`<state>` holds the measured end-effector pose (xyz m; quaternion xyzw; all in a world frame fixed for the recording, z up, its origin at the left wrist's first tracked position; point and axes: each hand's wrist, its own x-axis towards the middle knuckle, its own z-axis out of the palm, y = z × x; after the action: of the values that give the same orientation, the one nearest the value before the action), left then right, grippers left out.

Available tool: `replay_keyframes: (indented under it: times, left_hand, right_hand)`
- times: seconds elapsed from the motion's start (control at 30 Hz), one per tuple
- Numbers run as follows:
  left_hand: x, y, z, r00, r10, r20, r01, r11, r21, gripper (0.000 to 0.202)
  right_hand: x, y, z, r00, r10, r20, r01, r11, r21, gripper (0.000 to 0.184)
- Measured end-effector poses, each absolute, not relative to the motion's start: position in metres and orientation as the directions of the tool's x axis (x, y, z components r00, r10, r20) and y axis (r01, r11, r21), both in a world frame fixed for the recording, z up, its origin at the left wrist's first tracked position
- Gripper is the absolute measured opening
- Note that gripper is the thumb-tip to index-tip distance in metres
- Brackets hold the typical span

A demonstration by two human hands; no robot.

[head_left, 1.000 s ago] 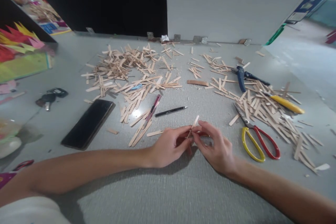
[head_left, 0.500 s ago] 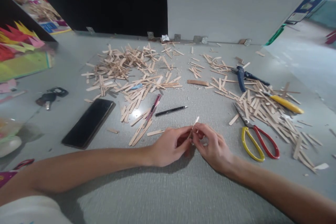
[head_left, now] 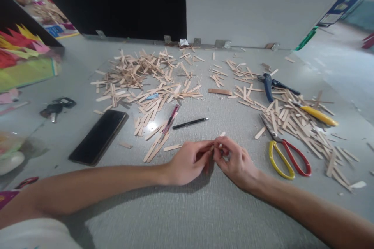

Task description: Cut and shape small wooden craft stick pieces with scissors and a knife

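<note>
My left hand (head_left: 188,162) and my right hand (head_left: 234,160) meet fingertip to fingertip, low over the grey table. Between them they pinch a small wooden craft stick (head_left: 222,134); its pale end pokes out above my right fingers, and the rest is mostly hidden by the fingers. A black pen (head_left: 190,123) lies just beyond my hands. Left of it, a dark pink pen (head_left: 171,120) rests on loose craft sticks (head_left: 156,148). To the right of my right hand are scissors (head_left: 282,146) with one yellow and one red handle.
A heap of craft sticks (head_left: 140,70) covers the back left, with another pile (head_left: 304,128) at right. Blue-handled pliers (head_left: 268,87) and a yellow-handled tool (head_left: 318,116) lie there. A phone (head_left: 99,137) and keys (head_left: 54,109) sit at left. A black-and-white panel (head_left: 239,7) stands behind.
The craft stick has tilted, and less of it shows above my fingers. Both hands have stayed nearly in place, still pinching.
</note>
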<state>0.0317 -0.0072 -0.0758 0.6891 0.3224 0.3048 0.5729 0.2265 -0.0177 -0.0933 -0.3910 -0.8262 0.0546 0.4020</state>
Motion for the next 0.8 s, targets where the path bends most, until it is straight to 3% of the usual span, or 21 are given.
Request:
replay_keyframes:
  times: [0.2, 0.4, 0.53, 0.67, 0.8]
  left_hand:
    - [0.031, -0.006, -0.081, 0.420, 0.908, -0.014, 0.123, -0.042, 0.992, 0.032]
    - [0.030, -0.006, -0.083, 0.320, 0.946, 0.044, -0.057, -0.027, 0.998, 0.033]
    - [0.029, -0.005, -0.082, 0.294, 0.954, 0.062, -0.077, -0.041, 0.996, 0.028]
    - [0.030, -0.006, -0.082, 0.291, 0.954, 0.069, -0.092, -0.044, 0.995, 0.026]
    - [0.030, -0.004, -0.082, 0.280, 0.955, 0.095, -0.087, -0.073, 0.994, 0.024]
  right_hand:
    - [0.224, -0.020, -0.084, -0.397, 0.693, 0.602, 0.590, 0.695, -0.410, 0.024]
    - [0.232, -0.022, -0.089, -0.262, 0.709, 0.654, 0.614, 0.646, -0.454, 0.007]
    - [0.239, -0.020, -0.095, -0.234, 0.687, 0.688, 0.613, 0.654, -0.444, 0.030]
    - [0.241, -0.016, -0.090, -0.303, 0.685, 0.662, 0.607, 0.675, -0.420, 0.038]
    - [0.241, -0.009, -0.080, -0.490, 0.648, 0.584, 0.570, 0.745, -0.348, 0.018]
